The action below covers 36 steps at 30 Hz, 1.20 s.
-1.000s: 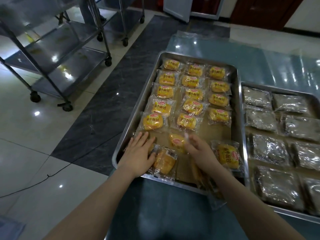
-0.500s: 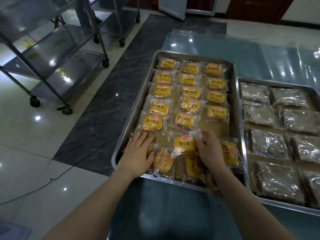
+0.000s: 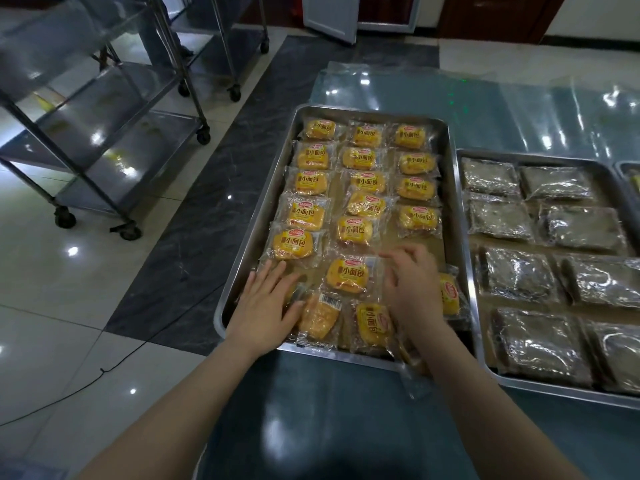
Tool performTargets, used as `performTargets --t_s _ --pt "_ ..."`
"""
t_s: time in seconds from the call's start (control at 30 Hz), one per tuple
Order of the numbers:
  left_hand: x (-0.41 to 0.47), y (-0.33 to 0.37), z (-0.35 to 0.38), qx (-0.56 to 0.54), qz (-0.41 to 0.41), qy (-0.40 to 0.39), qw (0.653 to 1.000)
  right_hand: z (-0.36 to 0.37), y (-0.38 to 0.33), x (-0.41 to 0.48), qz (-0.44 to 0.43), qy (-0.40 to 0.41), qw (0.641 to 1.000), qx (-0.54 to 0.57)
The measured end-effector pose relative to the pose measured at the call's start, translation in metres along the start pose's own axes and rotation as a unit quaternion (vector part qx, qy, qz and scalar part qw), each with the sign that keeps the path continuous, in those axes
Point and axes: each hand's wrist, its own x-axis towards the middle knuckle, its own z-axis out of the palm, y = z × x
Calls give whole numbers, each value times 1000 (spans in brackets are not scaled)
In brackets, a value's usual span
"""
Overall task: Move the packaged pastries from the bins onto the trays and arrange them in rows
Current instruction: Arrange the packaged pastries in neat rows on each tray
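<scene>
Yellow pastries (image 3: 346, 276) (red logos), silver tray (image 3: 242, 268), dark packets (image 3: 519, 275)

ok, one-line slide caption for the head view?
Left hand flat and right hand poised over yellow pastries at the steel tray's near end; second tray of dark packets alongside.

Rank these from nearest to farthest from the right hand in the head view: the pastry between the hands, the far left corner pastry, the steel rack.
1. The pastry between the hands: just left of the right hand.
2. The far left corner pastry: far end of the tray.
3. The steel rack: on the floor, far left.
</scene>
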Motion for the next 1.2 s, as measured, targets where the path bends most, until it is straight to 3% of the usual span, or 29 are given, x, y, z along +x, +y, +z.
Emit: performTargets --t_s 0.1,0.27,0.47,0.6,0.8,0.87,0.97,1.03,1.2 --pt "1 3 -3 -10 12 3 1000 -26 28 -8 42 -1 997 -60" --pt "7 12 -11 -18 23 9 1000 -54 61 -26 65 -130 983 -117" --pt "28 43 -11 -9 58 -1 998 -55 63 -18 53 -143 971 -185" --pt "35 53 -1 -10 75 -29 997 -54 56 1 55 -171 971 -156" --pt "54 64 10 -1 86 -51 995 -62 56 20 32 -62 994 -87" --pt "67 68 11 4 88 -48 995 -60 51 19 76 -78 985 -132" --pt "91 74 13 42 108 -49 992 -51 44 13 125 -165 931 -301" --pt "107 76 14 80 124 -61 987 -44 43 12 86 -149 926 -336" --pt "134 74 21 100 82 -124 984 -34 51 25 -28 -130 949 -286"
